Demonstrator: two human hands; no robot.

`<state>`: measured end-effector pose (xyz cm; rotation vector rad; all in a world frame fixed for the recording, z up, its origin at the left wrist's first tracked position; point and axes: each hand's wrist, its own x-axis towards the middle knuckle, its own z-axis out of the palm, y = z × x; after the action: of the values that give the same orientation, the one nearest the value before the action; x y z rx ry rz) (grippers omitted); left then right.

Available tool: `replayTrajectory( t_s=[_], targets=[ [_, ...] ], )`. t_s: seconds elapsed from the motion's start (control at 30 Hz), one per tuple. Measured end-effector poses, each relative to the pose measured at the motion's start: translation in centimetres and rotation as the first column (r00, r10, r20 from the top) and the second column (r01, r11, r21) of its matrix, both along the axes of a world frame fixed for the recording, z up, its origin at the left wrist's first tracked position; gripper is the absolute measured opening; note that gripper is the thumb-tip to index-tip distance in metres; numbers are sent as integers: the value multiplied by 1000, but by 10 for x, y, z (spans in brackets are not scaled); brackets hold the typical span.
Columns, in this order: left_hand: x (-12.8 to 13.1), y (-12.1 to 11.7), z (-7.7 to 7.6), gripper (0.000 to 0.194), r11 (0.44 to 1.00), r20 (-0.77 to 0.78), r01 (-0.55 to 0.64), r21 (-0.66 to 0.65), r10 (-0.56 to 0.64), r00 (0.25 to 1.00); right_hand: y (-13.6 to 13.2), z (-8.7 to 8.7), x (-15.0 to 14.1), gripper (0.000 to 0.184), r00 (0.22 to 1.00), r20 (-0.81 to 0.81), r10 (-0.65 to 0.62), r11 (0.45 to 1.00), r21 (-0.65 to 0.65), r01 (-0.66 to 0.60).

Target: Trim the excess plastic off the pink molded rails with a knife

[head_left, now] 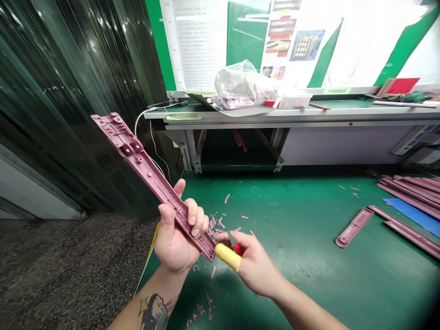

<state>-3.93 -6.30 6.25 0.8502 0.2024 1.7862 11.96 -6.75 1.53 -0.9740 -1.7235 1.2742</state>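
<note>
A long, narrow pink plastic part [147, 174] slants across the view from upper left to lower right, its ribbed inner side facing me. My left hand [182, 233] is wrapped round its lower half. At the lower end of the part is my right hand [256, 263], with a yellow finger cot [228, 257] over the thumb, which meets the part's edge. Its fingers close on a small red-handled knife [238, 249], mostly hidden by the hand; a bit of blade shows above. Pink trimmings [215, 224] lie scattered beneath both hands.
More long pink parts [409, 192] are stacked at the right, near a blue sheet [414, 215]; a shorter pink piece [355, 227] lies closer. A shelf [295, 114] with a plastic bag [244, 85] spans the back above a conveyor belt [240, 156]. The green table's edge is at left.
</note>
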Motion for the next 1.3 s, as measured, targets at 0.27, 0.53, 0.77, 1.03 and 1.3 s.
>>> replayTrajectory(
  t_s=[0.27, 0.53, 0.77, 1.03, 1.3],
  targets=[
    [-9, 17, 1, 40, 988, 37, -82, -129, 87, 995, 9, -7, -4, 25, 951, -90, -296, 947, 104, 304],
    [-5, 37, -46, 61, 823, -387, -549, -143, 464, 797, 11, -7, 8, 24, 996, 54, -77, 992, 107, 71],
    [-39, 6, -33, 48, 697, -693, 330, 636, 705, -153, 23, 18, 33, 28, 985, 29, 168, 958, -240, -156],
    [-49, 18, -8, 40, 643, -567, 311, 700, 765, -306, 23, 17, 41, 36, 983, -29, 181, 979, -88, -183],
    [-63, 35, 18, 45, 520, -440, 487, 702, 854, -277, 30, 18, 35, 53, 872, 428, -237, 565, 791, -234]
  ],
)
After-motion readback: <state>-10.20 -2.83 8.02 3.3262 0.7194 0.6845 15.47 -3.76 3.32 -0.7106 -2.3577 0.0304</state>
